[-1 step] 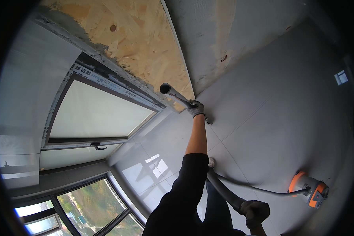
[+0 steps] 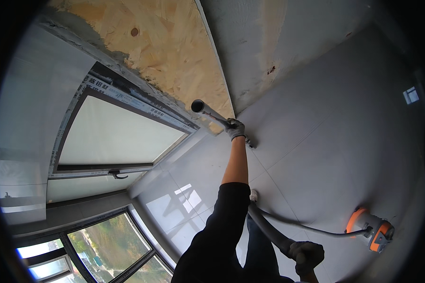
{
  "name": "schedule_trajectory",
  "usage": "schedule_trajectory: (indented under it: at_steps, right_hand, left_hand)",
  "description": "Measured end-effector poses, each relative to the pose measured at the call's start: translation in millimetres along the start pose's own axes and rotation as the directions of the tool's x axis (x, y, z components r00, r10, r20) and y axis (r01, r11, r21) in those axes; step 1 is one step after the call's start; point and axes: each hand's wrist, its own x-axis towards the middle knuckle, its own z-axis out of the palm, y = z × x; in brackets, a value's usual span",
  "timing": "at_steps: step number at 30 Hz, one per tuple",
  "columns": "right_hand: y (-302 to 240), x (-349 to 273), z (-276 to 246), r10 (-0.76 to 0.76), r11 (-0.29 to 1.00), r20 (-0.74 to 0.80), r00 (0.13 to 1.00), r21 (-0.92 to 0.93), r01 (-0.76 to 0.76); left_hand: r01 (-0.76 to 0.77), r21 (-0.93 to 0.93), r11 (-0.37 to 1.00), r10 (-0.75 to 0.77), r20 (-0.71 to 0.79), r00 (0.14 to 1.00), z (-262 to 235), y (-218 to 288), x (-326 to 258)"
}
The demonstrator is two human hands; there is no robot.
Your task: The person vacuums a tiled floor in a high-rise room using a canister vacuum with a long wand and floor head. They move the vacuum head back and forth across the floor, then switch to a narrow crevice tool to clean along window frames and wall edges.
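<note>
My left hand, in a grey glove, reaches out and grips a grey rigid tube. The tube's open round end points toward the corner where a wooden board meets the window frame. My right hand, in a dark glove, is closed around a thick grey flexible hose near my waist. A thinner hose or cable runs across the floor to an orange and grey vacuum unit.
A tilted window sash with a dark handle is on the left, and lower glazing shows trees outside. Glossy grey floor tiles spread to the right. My white shoe shows beside my arm.
</note>
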Motion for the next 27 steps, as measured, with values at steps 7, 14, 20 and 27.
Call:
schedule_trajectory:
  at_steps: [7, 14, 20, 27]
  right_hand:
    - [4, 54, 32, -0.015, 0.930, 0.159, 0.987, 0.366, -0.045]
    - [-5, 70, 80, -0.308, 0.942, 0.362, 0.880, 0.245, 0.229]
    - [-33, 94, 180, -0.487, 0.867, 0.428, 0.761, 0.136, 0.479]
    - [-36, 110, 383, -0.063, 0.936, 0.755, 0.652, 0.271, -0.224]
  left_hand:
    - [0.138, -0.473, 0.870, -0.207, -0.097, 0.974, 20, 37, 80]
    - [0.562, -0.630, 0.536, -0.772, -0.096, 0.628, 21, 76, 68]
    - [0.168, 0.968, 0.189, -0.678, 0.005, 0.735, 56, 103, -117]
    - [-0.139, 0.982, -0.128, -0.319, 0.092, 0.943, 66, 171, -352]
